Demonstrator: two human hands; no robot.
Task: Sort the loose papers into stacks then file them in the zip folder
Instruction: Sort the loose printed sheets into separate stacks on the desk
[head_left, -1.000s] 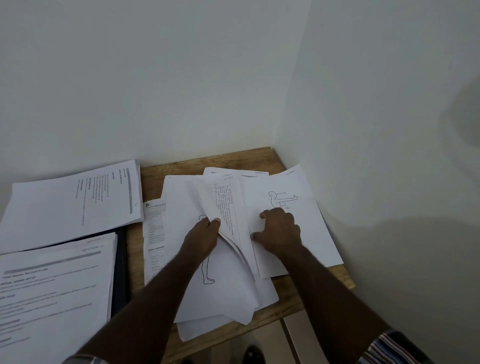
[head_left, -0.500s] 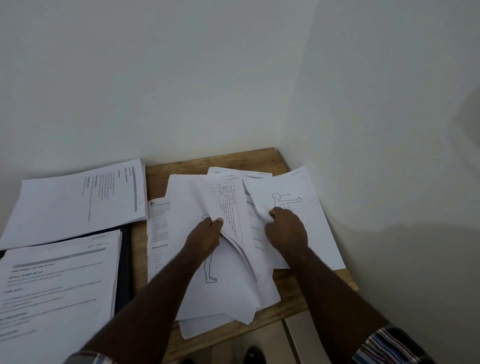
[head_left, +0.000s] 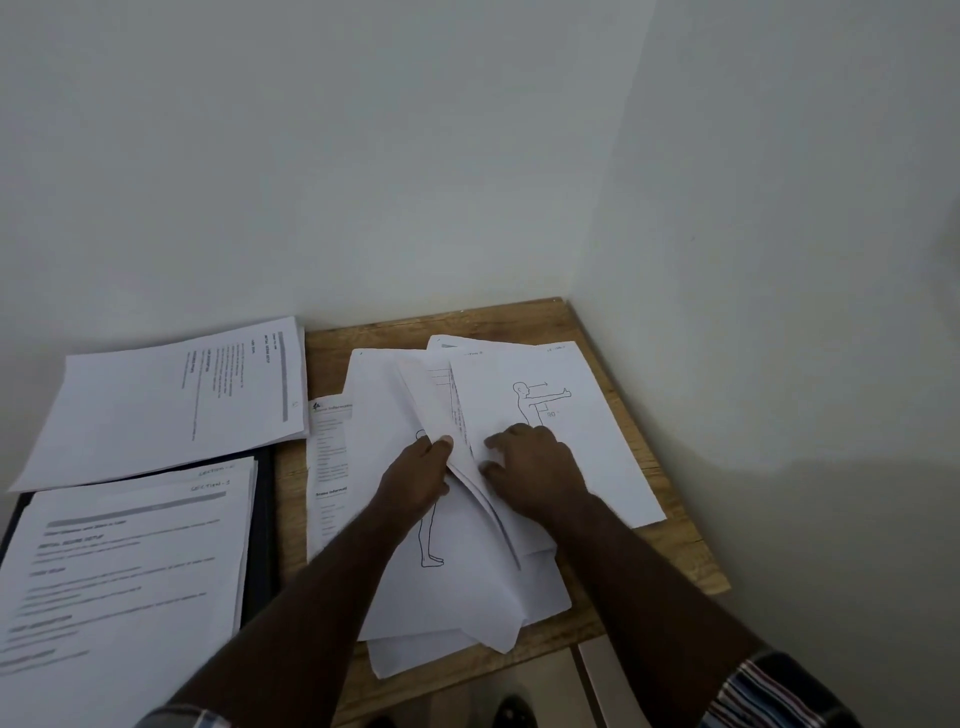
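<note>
A messy pile of loose white papers (head_left: 467, 597) lies on the wooden table (head_left: 670, 525) in the room's corner. My left hand (head_left: 415, 478) pinches the edge of several raised sheets (head_left: 431, 395) in the middle of the pile. My right hand (head_left: 535, 467) rests with spread fingers on a sheet with a drawn standing figure (head_left: 582, 415) on the right of the pile. Two sorted stacks lie at the left: a far stack (head_left: 171, 405) and a near stack (head_left: 124, 577). Both lie on the dark zip folder (head_left: 262, 525), which they mostly hide.
White walls close the table in at the back and on the right. The table's front edge (head_left: 467, 680) runs just under the pile, and some sheets overhang it. A dark shoe (head_left: 511, 712) shows on the floor below.
The figure sheet under my right hand has slid left over the text sheets. My left hand still holds the raised sheets, now folded more upright.
</note>
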